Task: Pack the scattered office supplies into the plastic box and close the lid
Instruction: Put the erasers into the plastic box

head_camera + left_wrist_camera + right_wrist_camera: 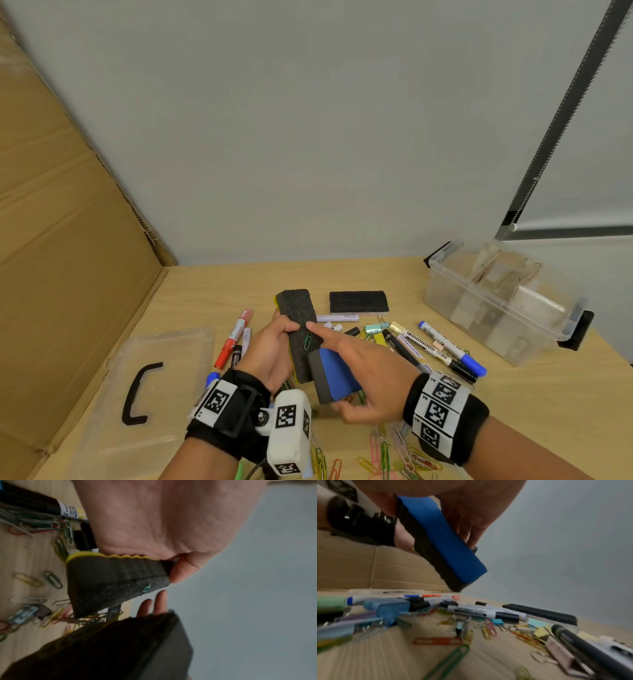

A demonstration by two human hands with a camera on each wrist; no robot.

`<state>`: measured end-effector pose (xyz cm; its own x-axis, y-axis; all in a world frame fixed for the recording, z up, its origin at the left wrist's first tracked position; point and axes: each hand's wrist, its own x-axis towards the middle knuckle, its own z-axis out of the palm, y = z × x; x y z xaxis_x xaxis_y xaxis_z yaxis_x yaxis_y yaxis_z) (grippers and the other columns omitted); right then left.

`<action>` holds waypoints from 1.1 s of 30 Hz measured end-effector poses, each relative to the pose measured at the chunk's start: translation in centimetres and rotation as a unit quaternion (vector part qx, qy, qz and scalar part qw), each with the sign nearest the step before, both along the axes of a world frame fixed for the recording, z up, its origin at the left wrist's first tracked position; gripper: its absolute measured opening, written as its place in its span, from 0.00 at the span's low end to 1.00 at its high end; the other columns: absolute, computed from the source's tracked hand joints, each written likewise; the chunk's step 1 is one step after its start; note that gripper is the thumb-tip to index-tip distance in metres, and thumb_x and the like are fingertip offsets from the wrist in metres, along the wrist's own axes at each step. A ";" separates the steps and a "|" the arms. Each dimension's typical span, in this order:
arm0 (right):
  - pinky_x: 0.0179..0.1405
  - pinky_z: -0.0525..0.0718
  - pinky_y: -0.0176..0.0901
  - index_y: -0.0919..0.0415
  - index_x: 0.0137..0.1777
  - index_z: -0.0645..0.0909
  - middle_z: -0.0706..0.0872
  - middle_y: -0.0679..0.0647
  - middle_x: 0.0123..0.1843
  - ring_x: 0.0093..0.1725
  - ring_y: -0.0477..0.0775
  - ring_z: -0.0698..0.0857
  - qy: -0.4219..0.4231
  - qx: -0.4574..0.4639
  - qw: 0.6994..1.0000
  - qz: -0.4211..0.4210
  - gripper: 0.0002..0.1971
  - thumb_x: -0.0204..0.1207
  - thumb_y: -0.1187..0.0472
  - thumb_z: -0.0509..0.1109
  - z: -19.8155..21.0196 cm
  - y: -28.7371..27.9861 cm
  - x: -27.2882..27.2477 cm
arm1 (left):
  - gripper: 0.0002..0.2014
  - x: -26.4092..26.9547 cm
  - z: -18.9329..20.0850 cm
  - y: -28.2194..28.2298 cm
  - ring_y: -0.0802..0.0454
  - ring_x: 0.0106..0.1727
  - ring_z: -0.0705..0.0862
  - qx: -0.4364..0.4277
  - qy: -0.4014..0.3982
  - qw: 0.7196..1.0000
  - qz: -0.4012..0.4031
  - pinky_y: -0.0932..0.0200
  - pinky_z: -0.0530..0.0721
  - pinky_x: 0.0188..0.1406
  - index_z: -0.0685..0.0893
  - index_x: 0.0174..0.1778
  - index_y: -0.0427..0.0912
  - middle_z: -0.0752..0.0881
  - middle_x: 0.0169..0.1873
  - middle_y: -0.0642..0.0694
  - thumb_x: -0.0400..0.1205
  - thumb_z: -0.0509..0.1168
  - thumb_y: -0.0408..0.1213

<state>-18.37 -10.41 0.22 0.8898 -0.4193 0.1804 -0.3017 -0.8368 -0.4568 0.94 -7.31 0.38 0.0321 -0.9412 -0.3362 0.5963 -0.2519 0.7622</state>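
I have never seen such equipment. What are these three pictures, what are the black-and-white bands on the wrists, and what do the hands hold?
No machine works here: a person uses two bare hands. The large picture comes from a camera on the head, looking down. The other two come from small cameras strapped to each wrist, looking along the fingers, so they seem tilted and blurred. The bands with square patterns belong to that wrist equipment.

The left hand grips a yellow-backed eraser, felt side up, with a green paper clip on the felt. The right hand holds a blue eraser, its index finger stretched toward that clip.

On the table lie markers, coloured paper clips, a black eraser, a clear box and a clear lid.
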 end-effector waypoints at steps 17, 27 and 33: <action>0.49 0.76 0.28 0.48 0.77 0.64 0.81 0.45 0.62 0.53 0.41 0.79 0.019 0.052 0.991 -0.125 0.33 0.72 0.39 0.58 -1.9 -1.5 -2.4 | 0.18 1.0 -0.2 1.0 0.41 0.50 0.76 0.004 -0.065 0.997 0.031 0.40 0.74 0.59 0.75 0.48 0.52 0.77 0.49 0.38 0.83 0.49 0.22; 0.45 0.82 0.52 0.54 0.54 0.75 0.85 0.56 0.46 0.46 0.54 0.85 -0.183 0.258 0.911 -0.264 0.13 0.83 0.50 0.53 -2.1 -2.3 -1.2 | 0.19 0.6 -2.2 1.1 0.41 0.49 0.77 0.048 -0.122 0.991 -0.015 0.44 0.80 0.52 0.74 0.68 0.37 0.77 0.48 0.38 0.81 0.55 0.27; 0.43 0.71 0.12 0.48 0.61 0.72 0.77 0.37 0.51 0.52 0.35 0.79 -0.187 0.336 0.881 -0.275 0.11 0.88 0.56 0.48 -0.9 -2.4 0.4 | 0.19 -0.5 -2.5 1.0 0.42 0.48 0.81 0.037 -0.123 0.991 -0.035 0.46 0.83 0.48 0.76 0.67 0.40 0.82 0.48 0.39 0.81 0.53 0.24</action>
